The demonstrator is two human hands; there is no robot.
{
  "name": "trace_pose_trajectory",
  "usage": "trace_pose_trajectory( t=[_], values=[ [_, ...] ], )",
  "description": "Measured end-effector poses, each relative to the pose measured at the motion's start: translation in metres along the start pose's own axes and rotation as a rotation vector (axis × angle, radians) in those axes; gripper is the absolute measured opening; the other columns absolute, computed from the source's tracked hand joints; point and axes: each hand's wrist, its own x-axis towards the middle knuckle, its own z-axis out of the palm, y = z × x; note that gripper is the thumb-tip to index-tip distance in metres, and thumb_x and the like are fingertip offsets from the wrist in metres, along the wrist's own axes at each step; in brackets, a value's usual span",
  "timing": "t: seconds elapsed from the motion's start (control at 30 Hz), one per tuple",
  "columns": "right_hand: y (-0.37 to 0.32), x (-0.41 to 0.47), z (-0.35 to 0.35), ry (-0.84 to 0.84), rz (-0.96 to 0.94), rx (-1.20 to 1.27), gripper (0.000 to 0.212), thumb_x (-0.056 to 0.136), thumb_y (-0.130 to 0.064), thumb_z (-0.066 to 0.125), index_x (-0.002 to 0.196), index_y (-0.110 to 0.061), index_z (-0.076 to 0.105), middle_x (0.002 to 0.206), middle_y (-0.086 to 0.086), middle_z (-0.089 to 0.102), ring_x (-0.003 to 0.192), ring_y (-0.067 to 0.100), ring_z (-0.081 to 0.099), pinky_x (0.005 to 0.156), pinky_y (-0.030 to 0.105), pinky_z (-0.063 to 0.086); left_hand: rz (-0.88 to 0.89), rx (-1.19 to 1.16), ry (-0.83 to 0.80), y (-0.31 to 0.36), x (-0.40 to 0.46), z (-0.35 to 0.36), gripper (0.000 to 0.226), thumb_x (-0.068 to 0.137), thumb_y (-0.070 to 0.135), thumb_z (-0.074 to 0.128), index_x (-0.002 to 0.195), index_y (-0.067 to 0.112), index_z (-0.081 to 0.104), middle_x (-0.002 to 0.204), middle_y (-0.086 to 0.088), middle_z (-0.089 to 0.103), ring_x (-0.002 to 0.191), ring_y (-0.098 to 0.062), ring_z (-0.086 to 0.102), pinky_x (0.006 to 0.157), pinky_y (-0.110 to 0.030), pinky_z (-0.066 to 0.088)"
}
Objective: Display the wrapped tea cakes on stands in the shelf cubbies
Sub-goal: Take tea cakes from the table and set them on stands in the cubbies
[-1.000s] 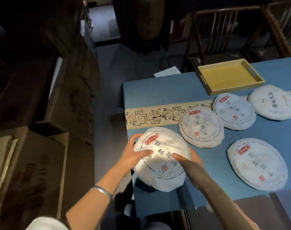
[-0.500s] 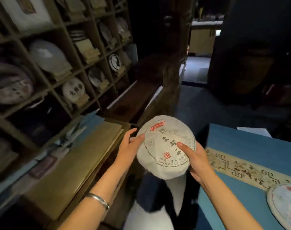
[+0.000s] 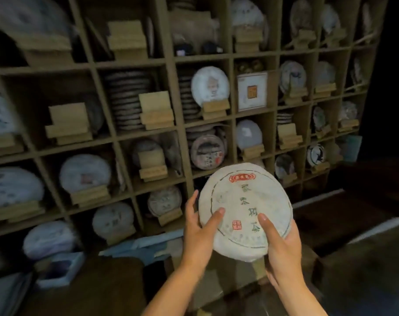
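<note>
White paper wraps the tea cake (image 3: 245,210) held near the camera, the left hand (image 3: 199,233) and right hand (image 3: 279,242) gripping its edges with curled fingers, while beyond stands the wooden shelf (image 3: 178,92) of cubbies.

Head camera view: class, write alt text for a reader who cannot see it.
Two hands, left hand and right hand, hold a round paper-wrapped tea cake before a wooden shelf of cubbies. Many cubbies hold wrapped cakes on wooden stands; one empty stand sits nearby.
</note>
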Motion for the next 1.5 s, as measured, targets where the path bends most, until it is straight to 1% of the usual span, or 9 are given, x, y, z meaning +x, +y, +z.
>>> trace_pose_trajectory(
  t=[0.2,0.33,0.47,0.57,0.7,1.07,1.2,1.3,1.5],
  values=[
    [0.021,-0.016,0.088,-0.251,0.069,-0.011,0.05,0.081,-0.016,0.072,0.128,-0.026,0.058,0.119,0.003,0.071,0.111,0.024,0.067,0.093,0.053,0.053,0.073,-0.125,0.192,0.042,0.004,-0.083,0.071,0.075,0.005,0.079,0.129,0.039,0.047,0.122,-0.002,0.066,0.107,-0.023,0.067,0.086,-0.05,0.057],
    [0.025,-0.012,0.133,-0.37,0.07,-0.058,0.049,0.083,-0.023,0.074,0.129,-0.024,0.057,0.12,0.004,0.07,0.111,0.025,0.067,0.094,0.053,0.053,0.118,-0.219,0.255,0.063,0.016,-0.122,0.069,0.072,-0.001,0.078,0.126,0.034,0.053,0.111,-0.001,0.072,0.096,-0.019,0.072,0.071,-0.04,0.061],
    [0.031,0.001,0.179,-0.463,0.097,-0.135,0.042,0.086,-0.032,0.063,0.127,-0.032,0.055,0.119,-0.004,0.071,0.108,0.015,0.068,0.087,0.04,0.057,0.157,-0.295,0.331,0.082,0.041,-0.157,0.071,0.071,0.0,0.08,0.127,0.036,0.053,0.111,0.001,0.072,0.096,-0.019,0.071,0.065,-0.035,0.059],
    [0.032,0.013,0.216,-0.523,0.104,-0.226,0.026,0.09,-0.029,0.062,0.115,-0.036,0.06,0.108,-0.008,0.075,0.094,0.008,0.072,0.069,0.023,0.059,0.184,-0.317,0.303,0.102,0.066,-0.188,0.066,0.071,0.001,0.079,0.118,0.042,0.056,0.108,0.002,0.073,0.095,-0.018,0.071,0.067,-0.038,0.06],
    [0.032,0.032,0.273,-0.595,0.195,-0.222,0.036,0.087,-0.031,0.065,0.123,-0.027,0.06,0.11,0.003,0.075,0.098,0.023,0.073,0.084,0.047,0.058,0.234,-0.307,0.218,0.133,0.107,-0.225,0.071,0.062,0.008,0.082,0.122,0.038,0.057,0.112,0.0,0.073,0.102,-0.025,0.07,0.079,-0.052,0.058],
    [0.091,0.067,0.421,-0.495,0.081,0.006,0.04,0.082,-0.023,0.069,0.122,-0.021,0.064,0.112,0.011,0.073,0.102,0.032,0.071,0.089,0.057,0.054,0.214,-0.089,-0.002,0.213,0.212,-0.336,0.072,0.073,0.029,0.074,0.137,0.037,0.041,0.127,-0.003,0.062,0.108,-0.028,0.063,0.087,-0.054,0.055],
    [0.109,0.072,0.452,-0.415,0.043,0.092,0.062,0.062,-0.041,0.086,0.117,-0.02,0.066,0.108,0.008,0.075,0.096,0.028,0.073,0.08,0.052,0.059,0.152,0.006,0.157,0.238,0.253,-0.376,0.062,0.085,0.056,0.056,0.134,0.02,0.047,0.119,-0.008,0.061,0.092,-0.026,0.062,0.064,-0.034,0.051],
    [0.114,0.09,0.463,-0.382,0.045,0.142,0.042,0.077,-0.028,0.075,0.118,-0.022,0.066,0.109,0.008,0.075,0.098,0.03,0.072,0.087,0.058,0.055,0.239,0.114,0.304,0.255,0.289,-0.408,0.033,0.095,0.03,0.056,0.125,0.023,0.045,0.13,-0.008,0.054,0.11,-0.026,0.056,0.075,-0.034,0.049],
    [0.11,0.122,0.482,-0.389,0.01,0.158,0.052,0.078,-0.026,0.069,0.128,-0.025,0.059,0.115,0.007,0.073,0.104,0.028,0.07,0.092,0.057,0.053,0.31,0.501,0.298,0.261,0.332,-0.431,0.082,0.083,0.01,0.073,0.148,0.01,0.023,0.149,-0.007,0.036,0.13,-0.018,0.04,0.103,-0.031,0.038]
  ],
)
